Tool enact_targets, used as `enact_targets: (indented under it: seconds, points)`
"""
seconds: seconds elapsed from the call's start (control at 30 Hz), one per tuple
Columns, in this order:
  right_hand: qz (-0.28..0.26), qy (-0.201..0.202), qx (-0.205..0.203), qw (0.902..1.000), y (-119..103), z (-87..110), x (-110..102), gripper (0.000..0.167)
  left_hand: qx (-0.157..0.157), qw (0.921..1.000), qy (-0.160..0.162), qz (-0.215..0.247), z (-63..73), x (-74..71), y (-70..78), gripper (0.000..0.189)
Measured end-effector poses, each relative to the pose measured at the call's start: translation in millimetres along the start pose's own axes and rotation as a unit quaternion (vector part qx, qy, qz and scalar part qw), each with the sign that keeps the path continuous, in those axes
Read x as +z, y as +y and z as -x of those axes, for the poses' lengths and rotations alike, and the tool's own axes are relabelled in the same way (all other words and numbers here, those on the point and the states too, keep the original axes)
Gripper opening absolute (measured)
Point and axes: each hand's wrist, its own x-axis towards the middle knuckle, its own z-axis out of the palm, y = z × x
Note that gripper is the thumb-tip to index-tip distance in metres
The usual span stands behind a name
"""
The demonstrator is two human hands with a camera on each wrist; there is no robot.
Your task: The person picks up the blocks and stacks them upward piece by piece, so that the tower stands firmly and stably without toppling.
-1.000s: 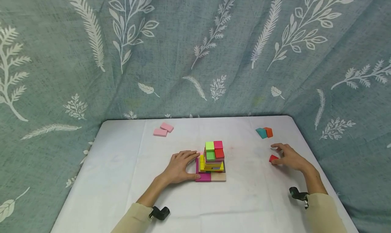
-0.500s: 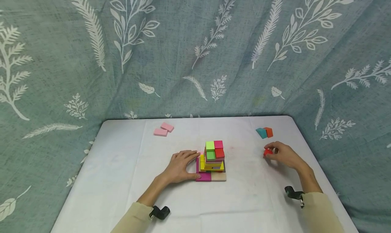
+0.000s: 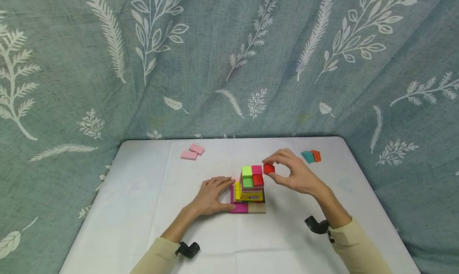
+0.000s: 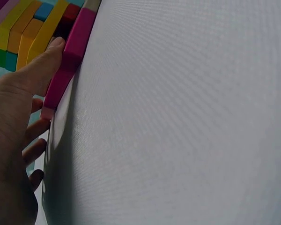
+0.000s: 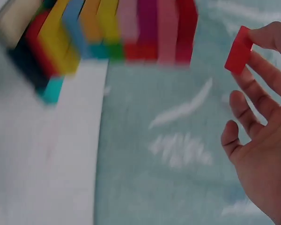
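Note:
A stepped stack of colourful blocks point(image 3: 252, 183) stands at the middle of the table, topped by lime, green, pink and red faces. My left hand point(image 3: 211, 196) rests against the left side of its base, thumb on the magenta block point(image 4: 79, 37) and fingers loosely spread along the edge. Just right of the stack's top, my right hand point(image 3: 295, 173) pinches a small red block point(image 3: 269, 169) between thumb and fingertips. In the right wrist view that red block point(image 5: 239, 50) is held in the air, apart from the stack, with the other fingers loosely bent.
Two pink blocks point(image 3: 189, 155) lie at the back left of the white table point(image 3: 201, 246). A teal block point(image 3: 307, 156) and an orange block point(image 3: 316, 156) lie together at the back right. A patterned cloth point(image 3: 215, 66) hangs behind the table.
My right hand has picked the red block up from the table's right side and carried it left to beside the stack's top. The left hand has stayed at the base.

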Motion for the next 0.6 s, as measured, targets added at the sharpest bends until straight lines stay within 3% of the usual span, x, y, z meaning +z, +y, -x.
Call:
enact_targets:
  seconds: [0.13,0.27,0.6]
  points:
    - [0.020,-0.043,-0.062,0.9969,-20,-16.1,14,0.031,-0.002,1.0000,0.001,-0.005,-0.3,0.7,-0.4,0.093]
    - [0.050,-0.074,-0.095,0.9915,-28,-26.3,28,0.029,-0.001,1.0000,0.002,-0.005,-0.4,-0.3,0.0,0.093]
    - [0.095,-0.101,-0.082,0.9870,-24,-34.1,44,0.025,0.001,1.0000,0.000,0.003,-0.1,-2.1,2.0,0.092]
